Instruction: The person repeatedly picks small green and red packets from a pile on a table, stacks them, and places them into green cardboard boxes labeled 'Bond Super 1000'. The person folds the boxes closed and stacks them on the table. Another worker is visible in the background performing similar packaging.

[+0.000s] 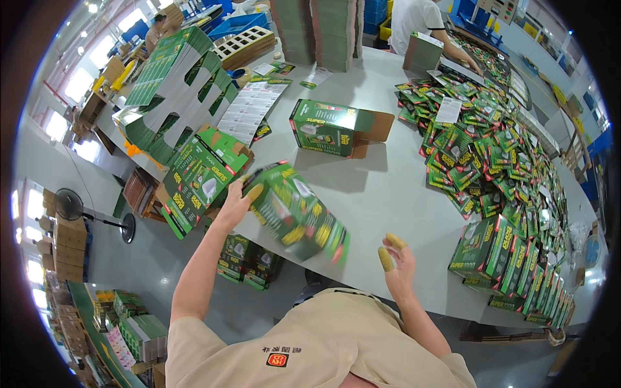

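Note:
My left hand, with yellow finger cots, grips one end of a green printed cardboard box, blurred, over the table's near edge. My right hand is apart from the box, its fingers spread, cots on two fingertips, holding nothing. Beyond them an open green box lies on the grey table, its brown inner flaps spread to the right. Flat unfolded green cartons lie at the left edge. To the right is a large pile of green blister-carded packs.
Filled-looking green boxes stand in a row at the right. Tall stacks of printed card rise at the left, with printed sheets beside them. Grey stacks stand at the back. A co-worker reaches towards the pile.

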`<action>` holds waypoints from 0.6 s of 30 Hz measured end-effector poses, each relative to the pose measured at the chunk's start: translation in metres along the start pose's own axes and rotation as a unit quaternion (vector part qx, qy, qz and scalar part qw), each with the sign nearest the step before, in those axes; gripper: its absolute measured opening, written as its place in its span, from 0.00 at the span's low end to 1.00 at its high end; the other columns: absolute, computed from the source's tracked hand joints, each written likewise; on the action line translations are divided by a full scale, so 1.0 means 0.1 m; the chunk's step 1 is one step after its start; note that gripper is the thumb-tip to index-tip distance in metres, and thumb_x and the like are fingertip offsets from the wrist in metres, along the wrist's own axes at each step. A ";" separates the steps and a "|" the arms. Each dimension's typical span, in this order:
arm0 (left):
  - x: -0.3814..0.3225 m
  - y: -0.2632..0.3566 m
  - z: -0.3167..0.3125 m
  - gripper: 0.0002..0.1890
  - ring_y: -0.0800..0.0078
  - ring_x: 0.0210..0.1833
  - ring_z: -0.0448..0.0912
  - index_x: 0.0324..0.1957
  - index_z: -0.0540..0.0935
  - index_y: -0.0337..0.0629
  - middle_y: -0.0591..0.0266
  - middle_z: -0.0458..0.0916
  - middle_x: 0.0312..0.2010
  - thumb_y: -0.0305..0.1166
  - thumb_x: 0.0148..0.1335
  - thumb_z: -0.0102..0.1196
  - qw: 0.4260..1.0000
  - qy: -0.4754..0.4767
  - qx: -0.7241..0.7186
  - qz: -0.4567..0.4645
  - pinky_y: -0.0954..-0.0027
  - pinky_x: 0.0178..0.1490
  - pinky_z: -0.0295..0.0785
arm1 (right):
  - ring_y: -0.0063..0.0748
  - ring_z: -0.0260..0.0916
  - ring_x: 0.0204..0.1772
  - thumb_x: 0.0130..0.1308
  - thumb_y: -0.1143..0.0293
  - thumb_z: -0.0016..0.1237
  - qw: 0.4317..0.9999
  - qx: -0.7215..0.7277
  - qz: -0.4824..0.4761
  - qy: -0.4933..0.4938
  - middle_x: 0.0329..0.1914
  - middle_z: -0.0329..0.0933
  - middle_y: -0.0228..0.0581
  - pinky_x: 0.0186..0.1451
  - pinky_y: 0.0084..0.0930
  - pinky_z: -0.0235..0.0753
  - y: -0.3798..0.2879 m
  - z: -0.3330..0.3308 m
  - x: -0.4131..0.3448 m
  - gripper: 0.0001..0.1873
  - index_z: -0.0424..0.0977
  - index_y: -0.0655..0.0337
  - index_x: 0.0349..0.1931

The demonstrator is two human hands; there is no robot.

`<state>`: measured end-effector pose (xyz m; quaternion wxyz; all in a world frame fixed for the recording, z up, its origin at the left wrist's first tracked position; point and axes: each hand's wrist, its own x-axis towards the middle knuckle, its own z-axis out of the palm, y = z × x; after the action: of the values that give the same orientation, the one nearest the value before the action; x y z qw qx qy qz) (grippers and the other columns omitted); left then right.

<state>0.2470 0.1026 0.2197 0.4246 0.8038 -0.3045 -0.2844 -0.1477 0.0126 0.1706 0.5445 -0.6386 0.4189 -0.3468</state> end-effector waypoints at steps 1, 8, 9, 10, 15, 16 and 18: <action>0.11 -0.10 0.00 0.32 0.68 0.47 0.77 0.65 0.67 0.35 0.55 0.73 0.51 0.41 0.65 0.62 0.999 0.010 -0.012 -0.040 0.63 0.48 0.76 | 0.35 0.74 0.61 0.70 0.68 0.55 0.999 -0.001 0.032 -0.004 0.57 0.76 0.45 0.64 0.34 0.73 0.04 -0.04 -0.02 0.21 0.71 0.68 0.59; 1.04 -0.46 0.50 0.21 0.76 0.26 0.75 0.48 0.76 0.33 0.66 0.79 0.27 0.40 0.63 0.64 0.996 0.015 -0.006 0.093 0.71 0.31 0.71 | 0.31 0.79 0.53 0.68 0.70 0.57 0.991 -0.067 0.108 -0.032 0.48 0.82 0.43 0.57 0.30 0.79 0.23 0.07 -0.19 0.16 0.76 0.66 0.54; 1.22 -0.47 0.54 0.20 0.77 0.26 0.75 0.47 0.76 0.32 0.65 0.80 0.27 0.39 0.63 0.65 0.995 0.012 0.001 0.100 0.71 0.31 0.70 | 0.31 0.79 0.52 0.68 0.70 0.57 0.990 -0.067 0.120 -0.031 0.48 0.82 0.42 0.57 0.30 0.79 0.24 0.13 -0.21 0.16 0.76 0.65 0.54; 1.40 -0.47 0.56 0.20 0.77 0.26 0.75 0.45 0.77 0.31 0.65 0.80 0.26 0.38 0.62 0.65 0.989 0.008 0.006 0.147 0.71 0.30 0.69 | 0.31 0.79 0.52 0.68 0.71 0.57 0.988 -0.069 0.131 -0.032 0.48 0.82 0.42 0.57 0.30 0.78 0.25 0.19 -0.22 0.17 0.76 0.66 0.55; 1.80 -0.41 0.85 0.38 0.66 0.43 0.79 0.63 0.66 0.27 0.51 0.81 0.42 0.45 0.61 0.65 0.989 0.095 0.005 0.114 0.67 0.46 0.74 | 0.31 0.79 0.51 0.67 0.71 0.59 0.986 -0.064 0.144 -0.053 0.48 0.81 0.43 0.57 0.30 0.78 0.31 0.35 -0.28 0.21 0.72 0.66 0.58; 1.77 -0.41 0.83 0.42 0.63 0.48 0.80 0.67 0.62 0.27 0.48 0.81 0.47 0.46 0.61 0.65 0.984 0.127 0.006 0.128 0.65 0.51 0.74 | 0.31 0.79 0.51 0.66 0.71 0.59 0.986 -0.066 0.145 -0.056 0.48 0.81 0.43 0.57 0.30 0.78 0.33 0.36 -0.29 0.22 0.72 0.66 0.59; 1.60 -0.45 0.62 0.51 0.55 0.59 0.74 0.71 0.54 0.27 0.42 0.73 0.58 0.51 0.58 0.66 0.968 0.165 0.129 0.138 0.60 0.60 0.69 | 0.31 0.78 0.51 0.66 0.71 0.60 0.985 -0.071 0.147 -0.051 0.48 0.81 0.43 0.57 0.30 0.78 0.38 0.37 -0.30 0.23 0.71 0.66 0.60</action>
<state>0.3183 -0.0260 0.1201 0.3970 0.8378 -0.3723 -0.0443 -0.1326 0.0524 0.1274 0.5635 -0.6238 0.5034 -0.2000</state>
